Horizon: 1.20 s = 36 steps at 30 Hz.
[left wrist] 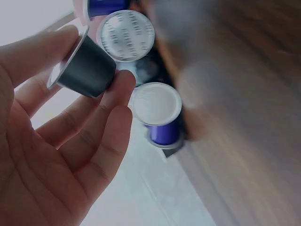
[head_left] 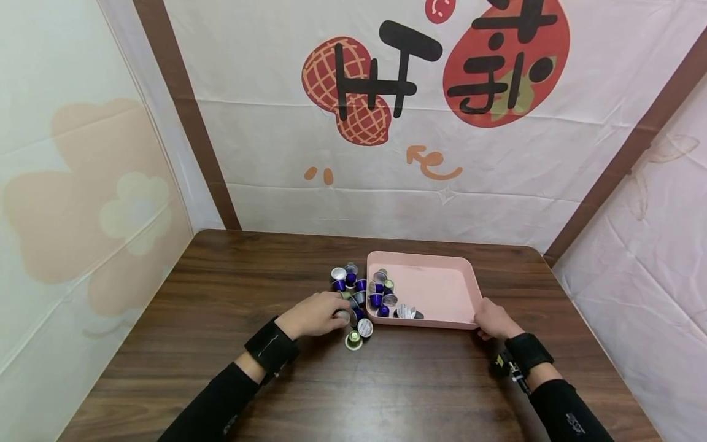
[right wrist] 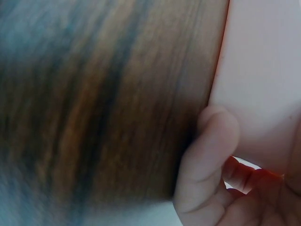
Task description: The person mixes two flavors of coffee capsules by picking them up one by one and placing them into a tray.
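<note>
In the left wrist view my left hand (left wrist: pixel 51 155) pinches a dark coffee capsule (left wrist: pixel 90 67) by its rim and base, thumb on one side and fingertips on the other. In the head view that left hand (head_left: pixel 316 314) is at the left edge of a loose pile of coffee capsules, beside the pink tray (head_left: pixel 433 288). My right hand (head_left: pixel 495 318) grips the tray's near right corner; the right wrist view shows the thumb (right wrist: pixel 207 150) along the tray wall (right wrist: pixel 258 89). Several capsules (head_left: pixel 376 299) lie inside the tray along its left side.
Blue, silver and green capsules are heaped against the tray's left outer wall. A green capsule (head_left: pixel 353 340) and a white-lidded capsule (head_left: pixel 365 328) are nearest the front. The wooden table (head_left: pixel 409 380) ends at a printed cloth backdrop (head_left: pixel 265 159).
</note>
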{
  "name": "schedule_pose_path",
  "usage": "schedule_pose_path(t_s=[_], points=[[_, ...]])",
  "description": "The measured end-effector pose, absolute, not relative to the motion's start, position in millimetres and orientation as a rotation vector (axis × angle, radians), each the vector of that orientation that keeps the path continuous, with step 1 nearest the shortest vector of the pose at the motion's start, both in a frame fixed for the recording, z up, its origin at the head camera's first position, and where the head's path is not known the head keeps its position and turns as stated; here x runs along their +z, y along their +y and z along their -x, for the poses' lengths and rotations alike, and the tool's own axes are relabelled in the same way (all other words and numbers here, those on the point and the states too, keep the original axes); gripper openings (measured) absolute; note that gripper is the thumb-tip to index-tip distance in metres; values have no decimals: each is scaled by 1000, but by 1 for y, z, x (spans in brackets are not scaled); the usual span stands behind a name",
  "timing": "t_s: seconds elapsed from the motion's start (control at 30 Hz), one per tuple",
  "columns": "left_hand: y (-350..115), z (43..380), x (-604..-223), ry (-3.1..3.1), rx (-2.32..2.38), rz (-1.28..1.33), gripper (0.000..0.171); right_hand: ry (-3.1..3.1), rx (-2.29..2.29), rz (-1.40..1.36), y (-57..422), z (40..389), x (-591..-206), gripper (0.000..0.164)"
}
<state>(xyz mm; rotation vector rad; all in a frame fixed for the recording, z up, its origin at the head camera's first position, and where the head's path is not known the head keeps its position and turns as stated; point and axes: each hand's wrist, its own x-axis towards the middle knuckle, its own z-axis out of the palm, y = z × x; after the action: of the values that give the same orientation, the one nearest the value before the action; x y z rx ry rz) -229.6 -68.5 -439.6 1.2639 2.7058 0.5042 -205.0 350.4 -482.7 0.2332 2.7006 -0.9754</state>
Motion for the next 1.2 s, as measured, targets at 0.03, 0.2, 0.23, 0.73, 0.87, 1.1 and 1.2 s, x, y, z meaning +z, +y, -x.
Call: schedule_pose_path(t_s=[0.03,0.2,0.23,0.73,0.87,1.1,1.2], points=[[-66,230,-437,2709,514,-1287,10,2703,-974,-231,351,205,-483,33],[-54,234,-430,2704,562,-1329,13,2712,-965,-227,350,205,-480,31],[-51,235,-429,2701,573,-1321,10,2713,-965,-229,350,204,-480,31],[-3,252,-428,2651,597,-1304,5,2731,-981,-222,350,201,-479,31],[12,254,-421,2657,530,-1401,6,2730,-983,-215,349,200,-478,31],[37,258,-411,2660,430,-1574,6,2747,-969,-164,350,202,-478,34],[46,260,-406,2644,413,-1583,6,2739,-972,-171,350,203,-480,32]])
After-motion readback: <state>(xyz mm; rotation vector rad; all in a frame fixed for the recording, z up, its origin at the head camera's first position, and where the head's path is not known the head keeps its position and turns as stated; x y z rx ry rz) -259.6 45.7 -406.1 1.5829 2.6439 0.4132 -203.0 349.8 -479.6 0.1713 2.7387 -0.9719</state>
